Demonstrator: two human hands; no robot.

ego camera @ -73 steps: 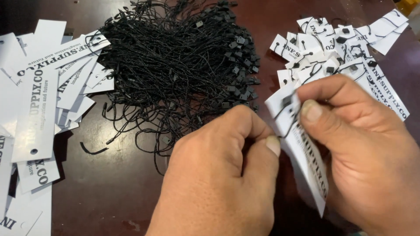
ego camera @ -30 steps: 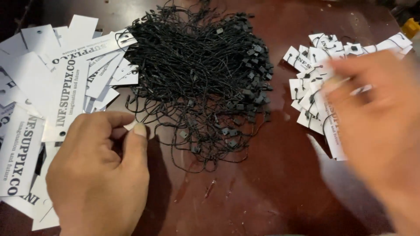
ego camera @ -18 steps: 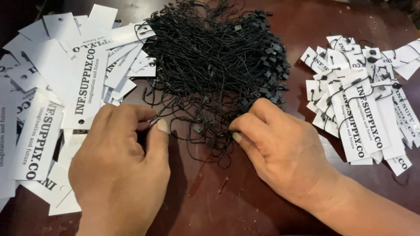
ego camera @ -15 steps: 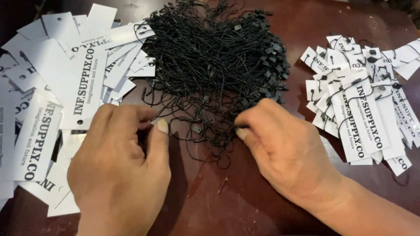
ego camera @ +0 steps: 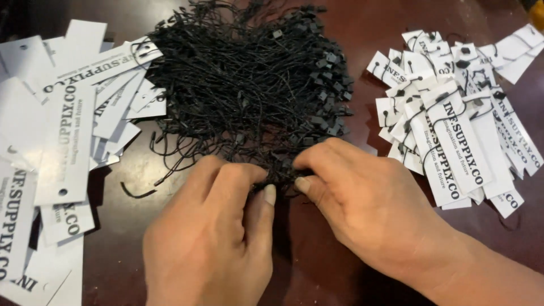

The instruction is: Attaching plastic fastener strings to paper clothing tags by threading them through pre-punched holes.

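**Both hands pinch at the near edge of a black string pile**

Here, nearest the camera, the left hand point(ego camera: 209, 243) sits at about six o'clock in the view, fingers curled and pressed together, thumb against the fingertips, pinching at black strands on the pile's near edge. Just beside it, at about five o'clock, the right hand point(ego camera: 368, 212) comes in from the lower right, its thumb and forefinger closed on the same edge; whether each hand holds one string or several cannot be told. The fingertips of the two hands almost meet.

Beyond them, at twelve o'clock, lies the pile of black string loops point(ego camera: 249, 85), a tangled heap on the dark brown table point(ego camera: 317, 272). At nine o'clock spreads a loose stack of plain white paper tags point(ego camera: 62, 141), unstrung. At two o'clock lies a heap of strung white tags point(ego camera: 459, 119), each with a black loop through it.
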